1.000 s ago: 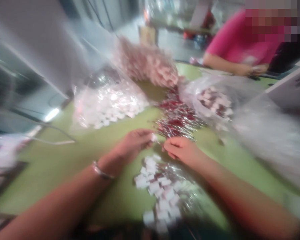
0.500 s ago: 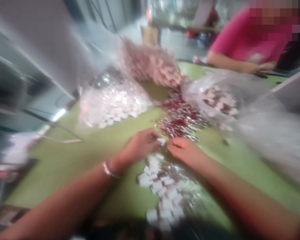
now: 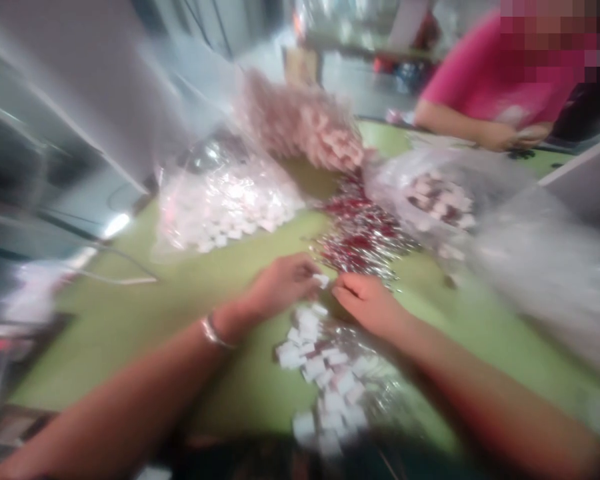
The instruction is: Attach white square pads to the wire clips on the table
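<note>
My left hand (image 3: 285, 283) pinches a small white piece (image 3: 322, 280) at its fingertips over the green table (image 3: 130, 320). My right hand (image 3: 367, 303) is curled shut just to the right, its fingertips touching the same piece. Below both hands lies a loose heap of small white pieces (image 3: 320, 373) mixed with silvery wires. Just beyond the fingers is a pile of red and silver parts (image 3: 360, 237). The view is blurred.
Clear plastic bags of white pieces (image 3: 220, 207), pinkish pieces (image 3: 305, 127) and mixed parts (image 3: 435, 197) crowd the far side. Another big clear bag (image 3: 545, 267) lies at right. A person in a pink shirt (image 3: 485, 80) works across the table. A cable (image 3: 120, 277) runs at left.
Both hands stay pinched together on the small white piece, shifting only slightly; the camera has drifted a little.
</note>
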Tool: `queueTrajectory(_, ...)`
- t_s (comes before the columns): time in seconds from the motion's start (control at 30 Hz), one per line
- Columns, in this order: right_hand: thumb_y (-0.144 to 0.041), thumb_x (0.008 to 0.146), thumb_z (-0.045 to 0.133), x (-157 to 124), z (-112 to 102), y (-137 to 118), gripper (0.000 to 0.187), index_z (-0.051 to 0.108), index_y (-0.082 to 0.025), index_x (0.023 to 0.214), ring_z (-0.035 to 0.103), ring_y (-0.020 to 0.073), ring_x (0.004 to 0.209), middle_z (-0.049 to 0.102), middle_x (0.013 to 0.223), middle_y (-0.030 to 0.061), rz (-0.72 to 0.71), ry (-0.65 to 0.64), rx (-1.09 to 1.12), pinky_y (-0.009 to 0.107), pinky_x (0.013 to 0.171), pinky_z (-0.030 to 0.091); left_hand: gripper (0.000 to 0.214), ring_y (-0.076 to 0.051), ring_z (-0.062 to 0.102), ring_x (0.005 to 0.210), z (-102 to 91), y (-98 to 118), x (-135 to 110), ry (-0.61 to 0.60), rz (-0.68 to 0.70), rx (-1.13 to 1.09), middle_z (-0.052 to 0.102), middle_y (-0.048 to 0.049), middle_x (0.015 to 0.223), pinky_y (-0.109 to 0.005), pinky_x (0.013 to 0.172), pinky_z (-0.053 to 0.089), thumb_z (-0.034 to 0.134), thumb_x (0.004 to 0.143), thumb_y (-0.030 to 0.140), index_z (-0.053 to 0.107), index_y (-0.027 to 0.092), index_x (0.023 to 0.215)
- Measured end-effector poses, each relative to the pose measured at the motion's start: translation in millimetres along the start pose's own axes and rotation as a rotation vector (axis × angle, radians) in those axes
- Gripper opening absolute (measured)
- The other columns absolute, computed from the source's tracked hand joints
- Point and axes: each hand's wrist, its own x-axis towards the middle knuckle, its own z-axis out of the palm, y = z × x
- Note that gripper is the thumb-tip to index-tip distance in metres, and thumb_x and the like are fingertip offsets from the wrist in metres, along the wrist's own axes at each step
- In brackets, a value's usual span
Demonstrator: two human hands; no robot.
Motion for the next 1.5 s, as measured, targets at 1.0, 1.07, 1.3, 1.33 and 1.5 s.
queueTrajectory(1.0,-0.028,0.084,0.051,-2.2,-11.1,-7.6,0.021,0.056,-0.019,0.066,0.045,0.0106,0.057,0.053,0.06,-0.0033,-0.028,-0.047,0.094,0.021,0.054,0.035,0.028,-0.008,0.06,0.051,-7.7,-0.9,4.5,-0.283,-0.044,-0.384,0.069,-0.0025,0.066,-0.019,0.048,0.046,0.077,0.073,0.034,0.061,0.014,0.084)
queueTrajectory(1.07,-0.027,0.084,0.05,-0.3,-8.3,-4.9,0.022,0.055,-0.019,0.064,0.046,0.0106,0.058,0.054,0.06,-0.0031,-0.022,-0.03,0.071,0.021,0.055,0.036,0.028,-0.01,0.061,0.052,-5.1,-3.1,4.0,-0.228,-0.028,-0.284,0.068,-0.002,0.063,-0.02,0.049,0.046,0.077,0.074,0.035,0.061,0.014,0.085)
queueTrajectory(1.3,-0.024,0.086,0.049,2.6,5.1,0.1,0.02,0.057,-0.019,0.068,0.05,0.0117,0.057,0.058,0.061,-0.0021,-0.022,0.073,-0.026,0.022,0.055,0.035,0.02,-0.015,0.065,0.067,1.6,0.9,1.4,0.026,0.13,0.183,0.07,-0.0048,0.074,-0.029,0.064,0.053,0.066,0.083,0.035,0.066,0.017,0.091)
queueTrajectory(1.33,-0.025,0.087,0.049,1.8,6.0,-1.0,0.02,0.057,-0.019,0.069,0.05,0.0118,0.058,0.059,0.062,-0.0019,-0.041,0.085,-0.044,0.022,0.056,0.035,0.019,-0.017,0.066,0.075,-3.9,4.4,2.9,0.042,0.193,0.284,0.072,-0.0062,0.082,-0.031,0.071,0.054,0.064,0.085,0.035,0.067,0.018,0.092)
queueTrajectory(1.5,-0.021,0.091,0.048,-6.1,11.4,-7.4,0.023,0.061,-0.018,0.072,0.052,0.0128,0.063,0.062,0.069,0.0012,-0.189,-0.01,-0.229,0.025,0.062,0.036,0.034,-0.03,0.047,0.126,-48.6,4.9,19.2,0.297,0.379,0.893,0.059,-0.0144,0.13,-0.051,0.11,0.033,0.045,0.093,0.027,0.061,0.014,0.121)
